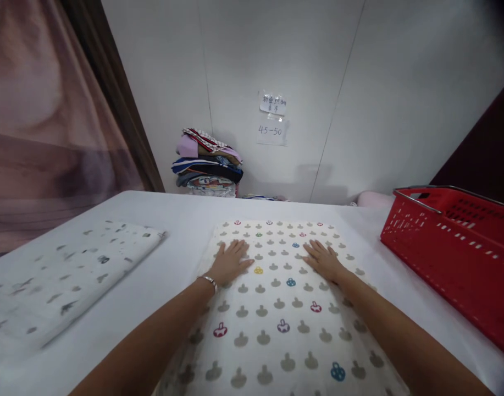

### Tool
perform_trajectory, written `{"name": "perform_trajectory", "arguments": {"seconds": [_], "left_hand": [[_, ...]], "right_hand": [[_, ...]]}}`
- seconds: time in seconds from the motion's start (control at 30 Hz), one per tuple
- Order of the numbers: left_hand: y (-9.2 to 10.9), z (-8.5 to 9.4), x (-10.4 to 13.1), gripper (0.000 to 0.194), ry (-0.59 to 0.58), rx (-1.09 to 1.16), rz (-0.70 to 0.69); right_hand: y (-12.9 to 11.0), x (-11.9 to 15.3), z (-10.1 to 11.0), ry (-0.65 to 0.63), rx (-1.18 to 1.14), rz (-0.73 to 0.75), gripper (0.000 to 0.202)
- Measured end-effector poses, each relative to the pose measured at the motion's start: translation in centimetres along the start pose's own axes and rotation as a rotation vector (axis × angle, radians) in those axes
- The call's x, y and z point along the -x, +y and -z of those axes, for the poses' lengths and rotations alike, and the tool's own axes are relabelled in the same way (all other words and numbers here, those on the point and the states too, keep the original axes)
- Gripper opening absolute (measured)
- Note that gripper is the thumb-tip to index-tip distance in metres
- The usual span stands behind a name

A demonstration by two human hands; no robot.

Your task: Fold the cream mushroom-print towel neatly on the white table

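Observation:
A cream cloth (pixel 276 308) printed with grey, red, blue and purple mushroom shapes lies flat on the white table (pixel 181 231) straight in front of me. My left hand (pixel 231 261) rests palm down on its left part, fingers spread, a thin bracelet on the wrist. My right hand (pixel 324 259) lies palm down on its right part, fingers together and pointing away. Neither hand grips anything.
A folded white cloth with grey marks (pixel 57 278) lies at the table's left. A red plastic basket (pixel 458 253) stands at the right edge. A pile of folded clothes (pixel 208 165) sits against the back wall, under two paper notes (pixel 272 118). A curtain (pixel 49 121) hangs left.

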State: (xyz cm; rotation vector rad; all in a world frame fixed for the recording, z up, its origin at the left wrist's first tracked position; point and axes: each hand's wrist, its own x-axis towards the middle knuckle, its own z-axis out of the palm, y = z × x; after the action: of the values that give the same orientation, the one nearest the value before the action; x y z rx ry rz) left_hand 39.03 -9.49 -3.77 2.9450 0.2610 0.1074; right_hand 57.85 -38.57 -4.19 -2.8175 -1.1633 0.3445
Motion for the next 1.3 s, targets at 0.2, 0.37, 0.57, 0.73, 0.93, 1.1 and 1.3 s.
{"name": "perform_trajectory", "arguments": {"seconds": [0.2,0.37,0.57,0.73,0.93,1.1,1.3], "left_hand": [[0.2,-0.5,-3.2,0.058,0.09,-0.034,-0.057],[1.5,-1.1,-6.5,0.06,-0.042,0.012,-0.123],[2.4,-2.2,-8.7,0.059,0.083,-0.009,-0.129],[2.4,-2.5,-10.6,0.063,0.005,0.015,-0.061],[2.6,-2.5,-11.5,0.058,0.064,-0.007,-0.034],[2.2,-2.3,-12.0,0.06,-0.011,0.032,0.011],[-0.2,-1.0,-10.3,0.055,0.074,-0.044,-0.014]], "right_hand": [[-1.6,-3.9,0.1,0.017,0.006,0.04,0.066],[-3.0,-6.7,1.1,-0.015,0.026,-0.006,0.066],[-5.2,-8.8,0.9,0.038,0.019,0.16,0.069],[-6.4,-11.1,0.7,0.021,0.03,0.109,0.066],[-7.0,-12.2,0.6,0.058,0.029,0.103,0.06],[-7.6,-12.6,0.8,0.033,-0.025,0.089,0.059],[-4.6,-10.5,1.4,0.089,-0.038,0.054,0.06]]}}
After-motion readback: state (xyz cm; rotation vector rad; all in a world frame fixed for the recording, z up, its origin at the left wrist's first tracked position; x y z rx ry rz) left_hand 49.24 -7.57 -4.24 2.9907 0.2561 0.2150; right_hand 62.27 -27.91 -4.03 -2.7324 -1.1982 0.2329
